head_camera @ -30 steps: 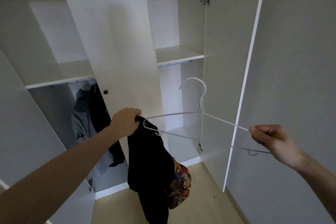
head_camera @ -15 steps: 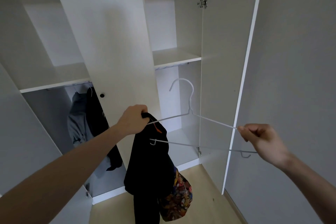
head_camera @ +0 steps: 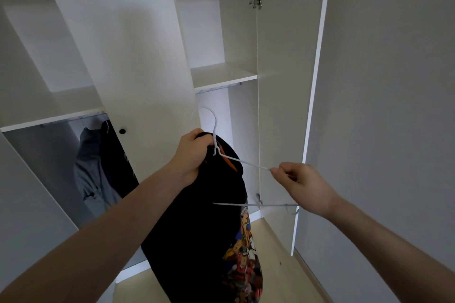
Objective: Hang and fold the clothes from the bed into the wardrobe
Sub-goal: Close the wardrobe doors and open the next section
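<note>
The black garment (head_camera: 209,216) is gripped at its top edge by the left hand (head_camera: 192,152), the fingers curled tight round the bunched cloth, and it is held up in front of the open white wardrobe (head_camera: 128,56). A bright printed patch is seen on the cloth low at the right, and an orange strip near the collar. The white wire hanger (head_camera: 242,160) is held at its right shoulder by the right hand (head_camera: 302,184), the wire pinched between thumb and fingertips. The hanger's left end is pushed inside the garment's neck opening; the hook stands up just above the left hand, and the bottom bar runs out from the cloth toward the right wrist. In the lower left compartment a grey garment (head_camera: 88,170) and a dark garment (head_camera: 115,155) are seen hanging side by side under the shelf. The right-hand door (head_camera: 283,81) is swung open beside the wall.
</note>
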### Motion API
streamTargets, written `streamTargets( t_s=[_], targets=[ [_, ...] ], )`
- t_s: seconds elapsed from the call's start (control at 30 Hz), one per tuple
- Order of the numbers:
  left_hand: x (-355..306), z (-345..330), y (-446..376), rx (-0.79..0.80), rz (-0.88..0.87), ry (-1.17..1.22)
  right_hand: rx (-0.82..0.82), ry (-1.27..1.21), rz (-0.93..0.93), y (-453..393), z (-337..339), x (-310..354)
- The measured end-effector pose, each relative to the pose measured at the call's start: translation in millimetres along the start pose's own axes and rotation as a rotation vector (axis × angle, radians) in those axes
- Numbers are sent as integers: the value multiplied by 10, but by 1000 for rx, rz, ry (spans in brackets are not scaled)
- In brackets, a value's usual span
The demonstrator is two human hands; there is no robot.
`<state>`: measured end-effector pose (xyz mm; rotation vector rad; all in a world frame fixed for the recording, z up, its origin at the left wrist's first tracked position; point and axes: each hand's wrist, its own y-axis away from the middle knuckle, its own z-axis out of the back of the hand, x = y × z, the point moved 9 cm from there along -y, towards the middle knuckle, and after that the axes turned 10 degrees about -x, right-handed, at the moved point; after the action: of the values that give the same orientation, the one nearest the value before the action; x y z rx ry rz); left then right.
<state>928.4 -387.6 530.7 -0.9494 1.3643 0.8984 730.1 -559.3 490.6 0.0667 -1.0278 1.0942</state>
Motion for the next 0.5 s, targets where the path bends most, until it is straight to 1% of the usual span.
streamTargets(
  t_s=[0.03,0.1,0.2,0.27,0.3,0.37,0.43,0.5],
  targets=[
    [-11,-36,56,24,8,23,-46,-56,-33,10,39,-37],
    [-76,-123,171,88,-62,-67,-158,-175,-98,70,129,-144],
    [-238,-293,363,261,-245,-335,-272,-338,-191,213,176,-347],
    [-307,-342,482,388,-326,-526,-325,-400,-219,288,185,-439],
    [-344,-339,521,427,-403,-646,-346,-426,-218,317,189,-460],
    [-438,-321,605,470,-589,-830,-376,-464,-217,363,190,-471],
    [-508,-267,651,493,-688,-852,-401,-499,-231,402,188,-494],
    [-576,-135,564,391,-816,-934,-422,-534,-233,425,208,-482]
  ],
)
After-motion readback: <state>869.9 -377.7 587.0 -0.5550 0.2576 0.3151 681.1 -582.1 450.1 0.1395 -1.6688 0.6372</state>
